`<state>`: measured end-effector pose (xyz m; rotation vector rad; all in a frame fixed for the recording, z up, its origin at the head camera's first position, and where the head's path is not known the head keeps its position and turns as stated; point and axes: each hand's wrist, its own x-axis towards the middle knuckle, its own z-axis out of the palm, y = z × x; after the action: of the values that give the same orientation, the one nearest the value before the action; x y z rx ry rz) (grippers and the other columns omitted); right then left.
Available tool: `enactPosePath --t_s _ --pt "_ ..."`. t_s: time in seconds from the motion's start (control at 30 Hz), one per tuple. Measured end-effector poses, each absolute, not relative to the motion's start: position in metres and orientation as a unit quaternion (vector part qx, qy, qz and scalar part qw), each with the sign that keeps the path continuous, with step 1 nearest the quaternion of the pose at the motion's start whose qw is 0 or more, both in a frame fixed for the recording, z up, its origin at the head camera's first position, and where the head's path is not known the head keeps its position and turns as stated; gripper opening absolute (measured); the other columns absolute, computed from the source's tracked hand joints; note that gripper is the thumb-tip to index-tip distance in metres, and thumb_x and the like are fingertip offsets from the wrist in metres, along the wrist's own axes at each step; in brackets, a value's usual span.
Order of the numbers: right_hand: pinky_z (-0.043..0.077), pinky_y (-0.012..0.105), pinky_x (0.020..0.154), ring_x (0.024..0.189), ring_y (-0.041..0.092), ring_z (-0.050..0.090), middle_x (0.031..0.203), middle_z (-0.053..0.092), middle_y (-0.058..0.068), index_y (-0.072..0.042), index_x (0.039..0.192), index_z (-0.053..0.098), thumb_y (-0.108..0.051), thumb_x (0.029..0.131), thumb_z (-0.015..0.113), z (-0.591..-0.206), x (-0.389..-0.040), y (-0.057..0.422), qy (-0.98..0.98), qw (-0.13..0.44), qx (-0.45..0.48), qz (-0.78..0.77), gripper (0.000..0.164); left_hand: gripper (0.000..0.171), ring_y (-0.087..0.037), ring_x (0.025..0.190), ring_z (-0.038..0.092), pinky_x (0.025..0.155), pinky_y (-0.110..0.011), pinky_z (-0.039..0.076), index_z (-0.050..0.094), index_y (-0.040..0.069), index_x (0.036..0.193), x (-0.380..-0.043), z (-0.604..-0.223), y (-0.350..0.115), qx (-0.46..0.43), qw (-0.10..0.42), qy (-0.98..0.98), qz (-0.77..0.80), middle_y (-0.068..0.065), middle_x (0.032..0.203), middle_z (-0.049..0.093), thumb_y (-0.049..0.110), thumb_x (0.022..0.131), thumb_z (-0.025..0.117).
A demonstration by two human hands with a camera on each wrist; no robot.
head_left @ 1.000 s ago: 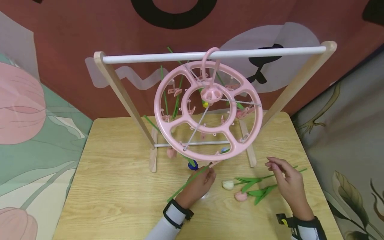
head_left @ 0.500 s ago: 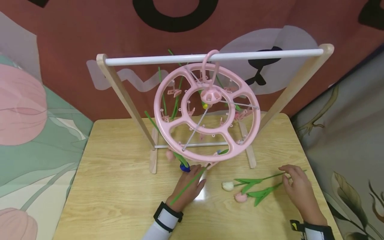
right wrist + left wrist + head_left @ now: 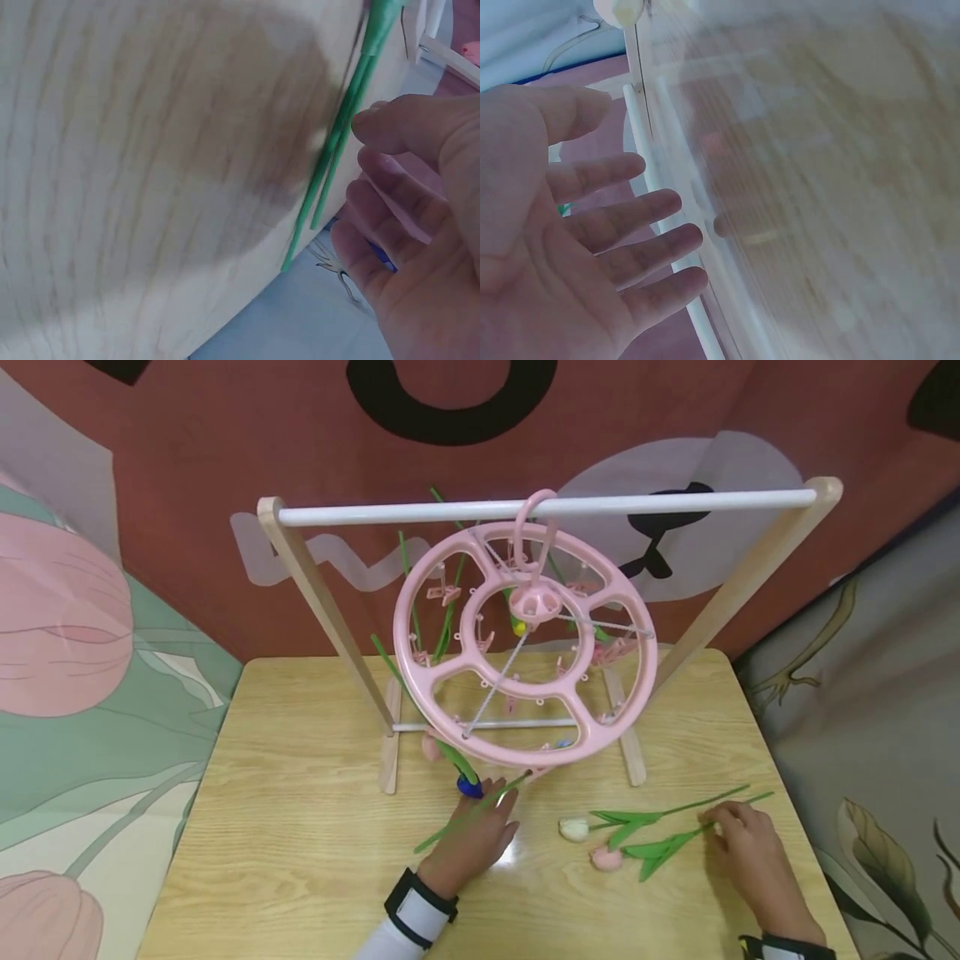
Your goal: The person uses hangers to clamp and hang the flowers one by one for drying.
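My left hand (image 3: 476, 839) is below the front rim of a pink round clip hanger (image 3: 420, 672), beside a blue tulip (image 3: 470, 787). Its fingers are extended and spread in the left wrist view, holding nothing. A green stem (image 3: 431, 842), held at its upper end by a clip, crosses over this hand. On the right, my right hand (image 3: 750, 852) is at the stem of a pink tulip (image 3: 606, 859), which lies beside a white tulip (image 3: 574, 830). In the right wrist view the thumb and half-bent fingers are beside the green stems (image 3: 341, 127), with a gap between thumb and forefinger.
The hanger hooks over a white bar (image 3: 390, 513) on a wooden stand (image 3: 322, 602) at the back of the table (image 3: 300, 860). Several tulips hang upside down from its clips, including a yellow one (image 3: 519, 627). Printed cloth (image 3: 187, 468) covers the walls behind.
My left hand has come away from the front clip, leaving the stem hanging there, and its fingers have straightened. My right hand has moved right and down to the pink tulip's stem.
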<state>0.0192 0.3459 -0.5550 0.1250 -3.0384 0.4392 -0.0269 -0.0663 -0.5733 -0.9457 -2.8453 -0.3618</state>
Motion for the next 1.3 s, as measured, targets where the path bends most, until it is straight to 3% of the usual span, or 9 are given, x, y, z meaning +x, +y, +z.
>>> enactPosePath --t_s 0.47,0.6,0.77,0.97,1.03,1.07,1.13,1.2,1.3 --pt "0.052 0.054 0.069 0.087 0.035 0.061 0.096 0.067 0.012 -0.010 0.089 0.075 0.008 0.068 0.088 -0.566 0.017 0.344 -0.985 0.068 0.106 0.121 0.031 0.041 -0.025 0.108 0.067 0.090 -0.039 0.061 0.070 0.007 0.122 -0.024 -0.575 -0.054 -0.337 0.078 -0.934 -0.091 -0.010 0.120 0.068 0.035 0.093 0.075" --pt "0.055 0.053 0.074 0.091 0.033 0.064 0.098 0.070 0.008 -0.011 0.094 0.074 0.010 0.070 0.084 -0.560 0.017 0.346 -0.979 0.081 0.142 0.123 0.033 0.035 -0.022 0.104 0.069 0.087 -0.036 0.062 0.071 0.007 0.116 -0.024 -0.572 -0.056 -0.337 0.078 -0.933 -0.094 -0.008 0.116 0.071 0.033 0.093 0.075" --pt "0.058 0.054 0.082 0.089 0.031 0.069 0.095 0.074 0.006 -0.010 0.094 0.074 0.008 0.073 0.083 -0.545 0.014 0.343 -0.977 0.070 0.162 0.116 0.030 0.022 -0.016 0.094 0.070 0.079 -0.029 0.062 0.072 0.007 0.106 -0.020 -0.563 -0.052 -0.345 0.033 -0.923 -0.165 -0.005 0.104 0.071 0.025 0.094 0.075" --pt "0.058 0.046 0.068 0.071 0.023 0.066 0.081 0.073 0.001 -0.014 0.083 0.072 0.004 0.061 0.089 -0.525 0.006 0.337 -0.958 0.134 0.236 0.090 0.033 0.021 -0.012 0.098 0.070 0.080 -0.023 0.060 0.071 0.008 0.110 -0.008 -0.540 -0.043 -0.371 -0.022 -0.907 -0.199 -0.002 0.107 0.070 0.024 0.097 0.071" --pt "0.056 0.043 0.062 0.069 0.022 0.065 0.079 0.072 0.000 -0.016 0.082 0.071 -0.009 0.084 0.081 -0.519 0.003 0.335 -0.950 0.154 0.257 0.085 0.012 0.021 -0.011 0.099 0.069 0.080 -0.021 0.060 0.070 0.008 0.112 -0.004 -0.532 -0.041 -0.377 -0.037 -0.902 -0.206 -0.001 0.108 0.070 0.025 0.098 0.070" --pt "0.056 0.042 0.061 0.068 0.022 0.064 0.078 0.072 -0.001 -0.016 0.081 0.071 -0.017 0.095 0.072 -0.516 0.002 0.333 -0.947 0.163 0.265 0.085 0.013 0.021 -0.010 0.100 0.069 0.080 -0.020 0.059 0.070 0.008 0.113 -0.003 -0.528 -0.040 -0.380 -0.044 -0.900 -0.209 -0.001 0.108 0.071 0.025 0.099 0.069" --pt "0.056 0.042 0.059 0.067 0.023 0.064 0.077 0.071 0.000 -0.015 0.081 0.071 -0.035 0.108 0.046 -0.509 0.000 0.329 -0.941 0.179 0.275 0.081 0.042 0.023 -0.010 0.103 0.069 0.083 -0.019 0.058 0.069 0.008 0.116 -0.001 -0.521 -0.038 -0.383 -0.064 -0.895 -0.221 -0.002 0.111 0.071 0.025 0.101 0.067" --pt "0.056 0.043 0.060 0.068 0.023 0.065 0.078 0.072 0.000 -0.014 0.083 0.072 -0.046 0.108 0.016 -0.503 -0.003 0.325 -0.938 0.187 0.283 0.076 0.069 0.026 -0.010 0.107 0.068 0.086 -0.019 0.058 0.068 0.007 0.122 0.001 -0.514 -0.036 -0.385 -0.087 -0.887 -0.239 -0.003 0.115 0.071 0.024 0.102 0.065" --pt "0.056 0.047 0.067 0.071 0.026 0.066 0.081 0.073 0.001 -0.014 0.087 0.073 -0.035 0.110 0.040 -0.491 -0.006 0.317 -0.939 0.179 0.284 0.069 0.045 0.028 -0.009 0.109 0.068 0.089 -0.018 0.057 0.068 0.007 0.126 0.003 -0.504 -0.030 -0.396 -0.093 -0.873 -0.269 -0.003 0.116 0.073 0.024 0.104 0.062"
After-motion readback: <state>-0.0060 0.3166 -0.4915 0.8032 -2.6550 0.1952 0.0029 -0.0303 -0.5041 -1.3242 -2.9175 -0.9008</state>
